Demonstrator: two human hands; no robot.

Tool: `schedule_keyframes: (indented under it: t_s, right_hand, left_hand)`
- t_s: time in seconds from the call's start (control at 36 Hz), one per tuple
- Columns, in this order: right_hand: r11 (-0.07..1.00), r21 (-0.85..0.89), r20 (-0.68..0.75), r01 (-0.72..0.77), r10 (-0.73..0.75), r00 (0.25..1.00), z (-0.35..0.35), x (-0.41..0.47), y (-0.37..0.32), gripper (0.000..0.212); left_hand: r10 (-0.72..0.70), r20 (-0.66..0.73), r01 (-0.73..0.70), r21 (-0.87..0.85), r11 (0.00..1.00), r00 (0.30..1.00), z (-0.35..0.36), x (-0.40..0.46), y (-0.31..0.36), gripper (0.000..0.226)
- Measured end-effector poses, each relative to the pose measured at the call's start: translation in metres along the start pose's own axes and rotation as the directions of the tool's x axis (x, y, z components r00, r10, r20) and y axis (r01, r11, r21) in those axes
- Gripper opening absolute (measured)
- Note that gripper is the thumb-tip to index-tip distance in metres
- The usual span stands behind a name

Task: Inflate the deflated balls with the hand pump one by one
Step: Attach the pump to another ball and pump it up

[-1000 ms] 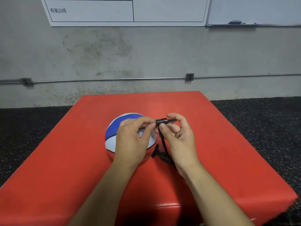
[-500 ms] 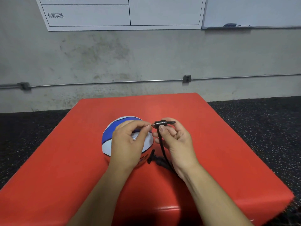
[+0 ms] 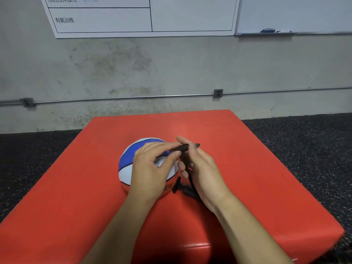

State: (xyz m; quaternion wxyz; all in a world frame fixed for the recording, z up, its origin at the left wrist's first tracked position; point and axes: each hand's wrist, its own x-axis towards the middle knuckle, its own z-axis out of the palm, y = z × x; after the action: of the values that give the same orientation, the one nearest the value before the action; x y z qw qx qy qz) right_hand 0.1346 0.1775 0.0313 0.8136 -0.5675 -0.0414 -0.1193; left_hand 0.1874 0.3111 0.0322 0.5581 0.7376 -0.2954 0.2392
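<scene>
Presumably fitting the needle: left hand [image 3: 150, 168] pinching one end of the black hose tip [image 3: 183, 147], right hand [image 3: 202, 168] gripping it, above the ball [image 3: 126, 168].

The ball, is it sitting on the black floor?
No, the ball rests on the red box, behind the left hand.

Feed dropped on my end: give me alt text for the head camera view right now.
Both hands, left and right, pinch the black connector end of a pump hose just above a blue, white and red ball resting on a red padded block. The black hose trails down under the right hand; whiteboards hang on the concrete wall behind.
</scene>
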Motion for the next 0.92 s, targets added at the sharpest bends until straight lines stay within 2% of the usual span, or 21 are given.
schedule_keyframes:
  t_s: [0.06,0.11,0.25,0.36,0.56,0.67,0.72,0.81,0.92]
  right_hand:
    - [0.998,0.032,0.018,-0.053,0.052,0.998,-0.001,0.001,-0.002,0.065]
    - [0.995,0.063,0.027,-0.083,0.081,0.996,-0.002,0.002,-0.004,0.067]
    - [0.975,0.186,0.022,-0.118,0.116,0.993,-0.004,0.002,-0.007,0.051]
    - [0.962,0.250,0.031,-0.109,0.104,0.994,-0.006,0.002,-0.009,0.047]
    - [0.967,0.244,-0.024,-0.071,0.079,0.997,-0.009,0.005,0.004,0.032]
    - [0.985,0.168,-0.065,-0.041,0.053,0.996,-0.012,0.007,0.001,0.032]
    - [0.994,0.112,-0.141,-0.011,0.026,0.990,-0.018,0.010,0.001,0.028]
    - [1.000,0.015,-0.243,0.027,-0.022,0.970,-0.029,0.016,0.007,0.027]
    - [0.998,-0.056,-0.294,0.010,-0.026,0.955,-0.030,0.027,0.025,0.053]
  left_hand:
    - [-0.011,0.004,0.011,0.009,1.000,1.000,0.000,0.000,-0.001,0.021]
    - [-0.022,0.009,0.022,0.025,0.999,1.000,0.000,0.000,-0.003,0.022]
    - [-0.023,0.011,0.023,0.020,1.000,1.000,-0.002,0.002,-0.001,0.017]
    - [-0.033,0.010,0.033,-0.001,0.999,0.999,-0.004,0.003,0.000,0.018]
    - [-0.032,-0.004,0.032,-0.010,0.999,0.999,-0.005,0.002,0.000,0.019]
    - [0.023,-0.007,-0.022,0.099,0.995,1.000,-0.011,0.003,-0.009,0.021]
    - [0.023,-0.003,-0.022,0.198,0.980,1.000,-0.020,0.003,-0.015,0.040]
    - [-0.116,0.003,0.109,0.315,0.943,0.993,-0.041,0.000,-0.024,0.081]
    - [-0.312,0.122,0.257,0.335,0.906,0.942,-0.067,-0.007,-0.038,0.114]
